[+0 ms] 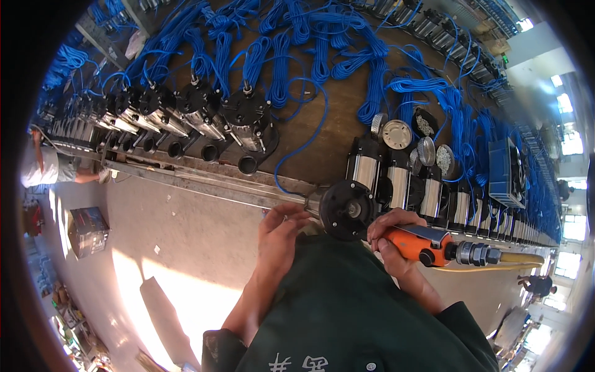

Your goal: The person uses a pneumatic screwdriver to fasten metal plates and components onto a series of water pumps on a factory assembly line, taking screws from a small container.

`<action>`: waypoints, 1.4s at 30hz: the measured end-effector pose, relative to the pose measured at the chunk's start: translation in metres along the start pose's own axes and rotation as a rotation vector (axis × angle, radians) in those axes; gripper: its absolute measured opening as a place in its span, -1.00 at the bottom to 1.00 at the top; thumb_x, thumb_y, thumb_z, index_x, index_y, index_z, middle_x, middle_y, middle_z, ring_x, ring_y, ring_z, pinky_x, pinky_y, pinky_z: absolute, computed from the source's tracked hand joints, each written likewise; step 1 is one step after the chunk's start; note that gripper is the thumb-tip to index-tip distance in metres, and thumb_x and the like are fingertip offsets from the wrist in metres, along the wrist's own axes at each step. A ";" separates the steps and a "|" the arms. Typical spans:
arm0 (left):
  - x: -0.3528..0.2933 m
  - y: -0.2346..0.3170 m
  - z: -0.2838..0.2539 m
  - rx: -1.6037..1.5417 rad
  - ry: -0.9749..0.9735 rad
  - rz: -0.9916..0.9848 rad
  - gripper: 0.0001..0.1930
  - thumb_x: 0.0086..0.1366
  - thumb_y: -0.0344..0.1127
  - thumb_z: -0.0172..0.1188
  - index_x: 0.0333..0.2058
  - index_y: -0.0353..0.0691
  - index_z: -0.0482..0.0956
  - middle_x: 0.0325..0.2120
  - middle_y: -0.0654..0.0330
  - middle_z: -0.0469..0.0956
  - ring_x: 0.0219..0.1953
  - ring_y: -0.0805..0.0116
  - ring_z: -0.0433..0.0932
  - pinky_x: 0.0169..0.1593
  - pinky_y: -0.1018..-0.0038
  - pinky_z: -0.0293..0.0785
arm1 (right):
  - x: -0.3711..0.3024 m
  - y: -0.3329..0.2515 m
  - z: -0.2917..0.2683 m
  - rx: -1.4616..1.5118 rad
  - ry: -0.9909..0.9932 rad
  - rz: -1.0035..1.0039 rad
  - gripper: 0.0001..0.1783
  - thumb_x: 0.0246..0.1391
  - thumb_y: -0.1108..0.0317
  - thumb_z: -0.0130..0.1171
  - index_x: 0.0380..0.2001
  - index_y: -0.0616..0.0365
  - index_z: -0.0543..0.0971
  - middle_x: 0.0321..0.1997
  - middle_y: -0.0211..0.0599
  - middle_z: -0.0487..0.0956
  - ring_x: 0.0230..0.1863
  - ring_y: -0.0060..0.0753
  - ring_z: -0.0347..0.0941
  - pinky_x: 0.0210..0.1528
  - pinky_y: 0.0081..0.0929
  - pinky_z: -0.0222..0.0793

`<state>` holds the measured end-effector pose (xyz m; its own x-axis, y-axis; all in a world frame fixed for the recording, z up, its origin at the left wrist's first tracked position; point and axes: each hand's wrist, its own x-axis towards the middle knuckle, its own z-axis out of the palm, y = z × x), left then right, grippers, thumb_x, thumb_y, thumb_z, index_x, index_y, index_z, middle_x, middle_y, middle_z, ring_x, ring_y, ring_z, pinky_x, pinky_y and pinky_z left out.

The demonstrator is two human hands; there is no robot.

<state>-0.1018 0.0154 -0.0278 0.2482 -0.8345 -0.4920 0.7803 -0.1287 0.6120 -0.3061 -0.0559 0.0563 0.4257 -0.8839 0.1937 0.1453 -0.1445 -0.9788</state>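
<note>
– Where is the pump (344,209)?
– At the bench (204,180) edge, before the person. The left hand (280,230) curls loosely against it.
– And the right hand (389,239)?
– Closed tight around the orange tool (427,245), beside the pump. It should be kept straight, and the pump steady.

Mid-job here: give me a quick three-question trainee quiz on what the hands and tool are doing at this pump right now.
1. True or false: the right hand holds an orange pneumatic screwdriver.
2. What colour are the coiled cables on the pallet behind the pumps? A red, B blue, C yellow.
3. Fill in: the left hand rests at the edge of the pump's black round ____.

Key: 1 true. 2 B. 3 end cap.
</note>
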 end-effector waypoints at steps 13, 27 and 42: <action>0.023 -0.013 0.036 0.057 -0.172 -0.079 -0.86 0.38 -0.33 0.07 -0.16 -0.24 0.43 -0.27 -0.01 0.62 -0.39 0.28 0.64 -0.36 0.51 0.54 | -0.029 0.010 -0.035 0.026 0.129 -0.105 -0.74 -0.14 0.61 0.07 -0.27 0.30 0.42 -0.44 -0.20 0.48 -0.51 -0.47 0.45 -0.47 -0.60 0.45; 0.081 -0.028 0.100 0.269 -0.309 -0.086 -0.82 0.38 -0.27 0.11 -0.33 -0.27 0.49 -0.63 0.33 0.36 -0.72 0.64 0.15 -0.67 0.66 -0.03 | -0.037 0.019 -0.064 0.230 0.270 -0.072 -0.69 -0.13 0.65 0.00 -0.23 0.23 0.32 -0.42 -0.17 0.42 -0.55 -0.40 0.34 -0.37 -0.39 0.39; 0.088 -0.027 0.090 0.369 -0.507 -0.182 -0.83 0.27 -0.33 0.24 -0.33 -0.32 0.53 -0.56 0.08 0.55 -0.73 0.43 0.38 -0.69 0.63 0.16 | 0.014 -0.002 -0.056 0.469 0.447 -0.388 -0.69 0.04 0.52 0.07 -0.15 0.10 0.26 -0.41 -0.26 0.33 -0.54 -0.47 0.30 -0.36 -0.39 0.34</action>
<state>-0.1528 -0.1029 -0.0320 -0.2411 -0.9197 -0.3097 0.5134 -0.3917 0.7635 -0.3506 -0.0932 0.0574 -0.1220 -0.9189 0.3752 0.6187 -0.3659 -0.6952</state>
